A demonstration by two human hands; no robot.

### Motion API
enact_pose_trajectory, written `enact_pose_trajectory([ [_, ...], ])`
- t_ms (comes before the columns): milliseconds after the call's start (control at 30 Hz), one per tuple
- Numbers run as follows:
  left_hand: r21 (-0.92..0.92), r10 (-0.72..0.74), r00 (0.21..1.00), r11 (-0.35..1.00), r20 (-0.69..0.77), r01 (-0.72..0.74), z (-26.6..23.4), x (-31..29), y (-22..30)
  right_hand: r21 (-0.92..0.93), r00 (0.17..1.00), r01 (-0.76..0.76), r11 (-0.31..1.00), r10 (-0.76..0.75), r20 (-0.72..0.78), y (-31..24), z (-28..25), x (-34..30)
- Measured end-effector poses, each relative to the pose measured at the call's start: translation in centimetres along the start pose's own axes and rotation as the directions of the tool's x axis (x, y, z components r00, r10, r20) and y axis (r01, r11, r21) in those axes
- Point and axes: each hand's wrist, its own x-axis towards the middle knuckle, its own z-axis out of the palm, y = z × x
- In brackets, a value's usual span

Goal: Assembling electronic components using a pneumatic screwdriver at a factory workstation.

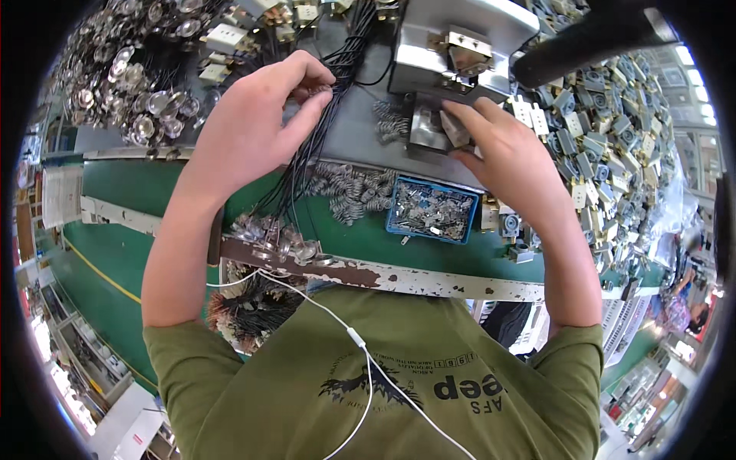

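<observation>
Bench assembly, apparently in mid-cycle, hands apart.
Left hand: fingertips nearly meet over thin black cables; grip indeterminable. Right hand: digits bracket a grey angular piece at the dark metal block, right of centre; hold uncertain. Nearer, loose silver coil springs seemingly await use.

Place: factory workshop, clearly!
Bench: springs heaped here, black wires bundled there!
Blue tray: loaded with little metal bits!
Right side: grey parts piled high!
Floor: yellow line running past!
</observation>
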Motion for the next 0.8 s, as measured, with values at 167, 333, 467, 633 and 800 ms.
enact_pose_trajectory([
  [167, -0.048, -0.097, 0.993, 0.994, 0.073, 0.101, -1.1, -1.3, 0.6, -0.050, 0.954, 0.121, 0.991, -0.131, -0.269, 0.0, 1.6, 0.6],
  [333, 0.045, -0.068, 0.995, 0.997, 0.070, 0.065, -1.3, -2.9, 0.0, -0.086, 0.993, -0.074, 0.994, 0.066, -0.098, -0.9, -0.4, 0.7],
  [467, 0.165, -0.187, 0.970, 0.973, 0.158, 0.161, -1.2, -4.0, -0.2, -0.091, 0.996, -0.086, 0.992, 0.084, -0.023, -0.8, 0.5, 0.9],
  [633, 0.209, -0.306, 0.924, 0.943, 0.228, 0.260, -1.8, -4.4, 0.4, 0.032, 0.989, -0.104, 0.994, 0.107, -0.106, 0.0, 1.5, 0.5],
  [800, 0.286, -0.300, 0.923, 0.931, 0.243, 0.228, -1.4, -5.1, 0.1, 0.017, 0.932, 0.052, 0.999, -0.042, -0.361, 0.1, 3.5, -0.7],
])
